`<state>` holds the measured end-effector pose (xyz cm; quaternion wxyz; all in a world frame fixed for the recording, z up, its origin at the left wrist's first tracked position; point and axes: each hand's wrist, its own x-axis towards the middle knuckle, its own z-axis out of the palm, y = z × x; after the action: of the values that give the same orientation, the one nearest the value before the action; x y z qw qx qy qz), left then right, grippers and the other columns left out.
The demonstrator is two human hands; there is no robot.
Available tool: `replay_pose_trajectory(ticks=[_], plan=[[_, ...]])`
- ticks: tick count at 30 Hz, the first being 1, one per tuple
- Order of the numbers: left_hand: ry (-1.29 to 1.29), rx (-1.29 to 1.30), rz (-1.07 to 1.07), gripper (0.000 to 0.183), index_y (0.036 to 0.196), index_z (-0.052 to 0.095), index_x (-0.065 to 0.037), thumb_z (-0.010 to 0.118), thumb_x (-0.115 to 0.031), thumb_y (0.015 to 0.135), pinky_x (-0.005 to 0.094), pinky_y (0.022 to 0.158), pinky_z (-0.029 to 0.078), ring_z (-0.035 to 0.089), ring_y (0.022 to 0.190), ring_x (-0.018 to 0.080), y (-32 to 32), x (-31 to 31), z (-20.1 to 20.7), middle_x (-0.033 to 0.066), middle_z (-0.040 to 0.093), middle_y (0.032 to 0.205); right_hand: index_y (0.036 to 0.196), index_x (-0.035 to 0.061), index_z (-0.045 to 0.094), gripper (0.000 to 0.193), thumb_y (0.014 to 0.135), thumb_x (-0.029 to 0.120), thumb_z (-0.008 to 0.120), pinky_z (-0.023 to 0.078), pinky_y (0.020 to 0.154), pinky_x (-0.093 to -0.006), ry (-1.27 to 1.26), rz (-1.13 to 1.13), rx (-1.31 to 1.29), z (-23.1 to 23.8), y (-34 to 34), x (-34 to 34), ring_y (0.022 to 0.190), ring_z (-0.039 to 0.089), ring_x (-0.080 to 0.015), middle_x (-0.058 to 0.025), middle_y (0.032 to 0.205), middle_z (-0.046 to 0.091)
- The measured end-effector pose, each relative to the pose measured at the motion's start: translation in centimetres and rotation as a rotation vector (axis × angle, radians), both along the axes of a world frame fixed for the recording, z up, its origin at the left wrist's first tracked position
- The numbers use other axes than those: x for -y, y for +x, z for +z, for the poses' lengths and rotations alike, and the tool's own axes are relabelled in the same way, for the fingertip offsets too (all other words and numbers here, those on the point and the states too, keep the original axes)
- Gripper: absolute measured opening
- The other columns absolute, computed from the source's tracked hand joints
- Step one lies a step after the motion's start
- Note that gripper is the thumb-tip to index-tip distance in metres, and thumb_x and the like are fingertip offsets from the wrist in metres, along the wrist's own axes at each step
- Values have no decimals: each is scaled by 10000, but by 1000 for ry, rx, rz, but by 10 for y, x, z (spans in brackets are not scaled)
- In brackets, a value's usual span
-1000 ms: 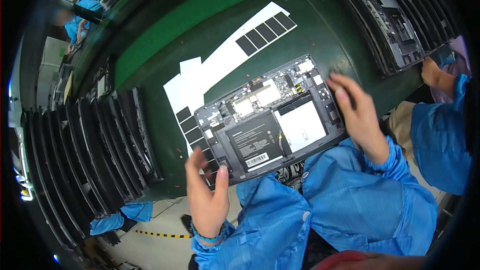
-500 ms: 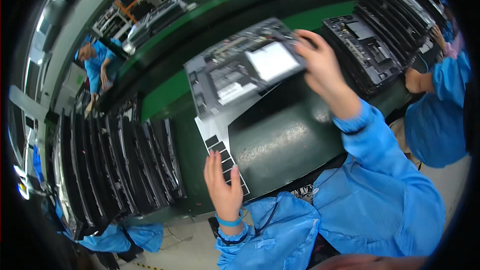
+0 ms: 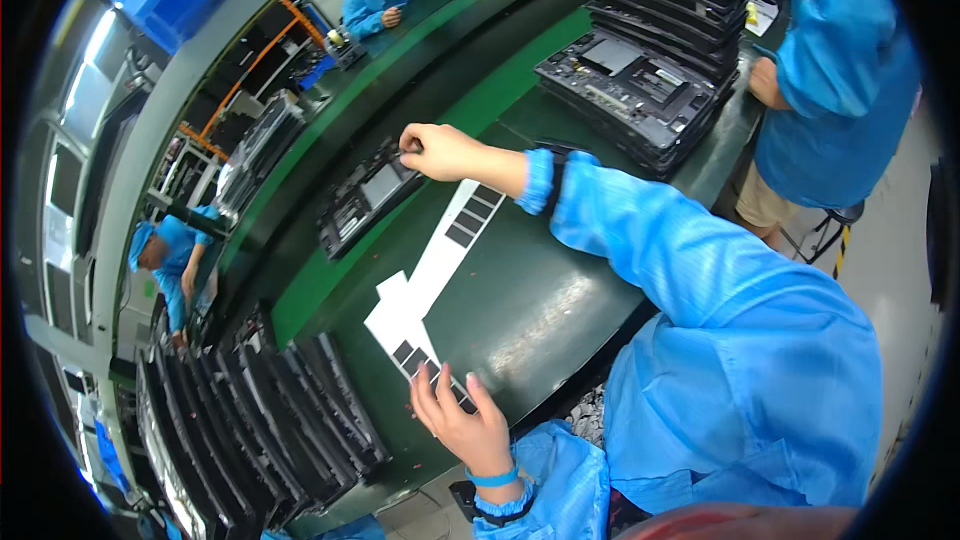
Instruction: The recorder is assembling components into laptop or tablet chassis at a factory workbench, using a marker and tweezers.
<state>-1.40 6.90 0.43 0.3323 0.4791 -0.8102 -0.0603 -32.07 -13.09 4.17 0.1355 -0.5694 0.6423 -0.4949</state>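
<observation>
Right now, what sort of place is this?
Likely an electronics assembly or repair shop, can't tell which: stacked open devices, a long green bench, and people in blue smocks.

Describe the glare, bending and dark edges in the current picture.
Head view: pale glare on the green tabletop, above and right of the left hand; head view: dark panels at lower left look bowed; head view: black fills the corners.

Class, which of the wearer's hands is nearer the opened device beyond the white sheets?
Right: right hand at the right end of the opened device; left hand farther off, over black patches.
</observation>
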Motion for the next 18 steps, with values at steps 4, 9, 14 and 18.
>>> replay_pose_trajectory(ticks=[4,9,14,18], plan=[[570,-564,-615,496,1372,428,42,578,-77,915,406,1099,344,430,1325,300,-94,-11,57,188,452,1417,1072,19,633,296,863,229,636,526,780,-399,-77,-156,-91,54,-12,-196,929,672,-356,-187,976,690],[647,-567,-602,738,1372,368,126,624,-386,906,415,1086,349,431,1294,428,-288,26,9,347,436,1364,1072,14,616,258,882,187,639,498,849,-376,-247,-907,-205,10,-94,-303,996,656,-323,-186,997,681],[559,-500,-588,753,1382,283,178,613,-297,900,400,1137,277,330,1354,449,-350,-13,14,363,328,1430,1234,32,482,508,861,306,691,483,878,-408,-118,-1041,36,-60,-173,-323,1068,612,-383,-233,1071,639],[597,-633,-477,772,1387,262,178,661,-230,867,411,1153,241,287,1375,441,-364,-30,11,346,283,1456,1232,-3,488,562,833,302,739,487,857,-361,-176,-1053,48,-57,-173,-324,1007,632,-277,-182,1086,636]])
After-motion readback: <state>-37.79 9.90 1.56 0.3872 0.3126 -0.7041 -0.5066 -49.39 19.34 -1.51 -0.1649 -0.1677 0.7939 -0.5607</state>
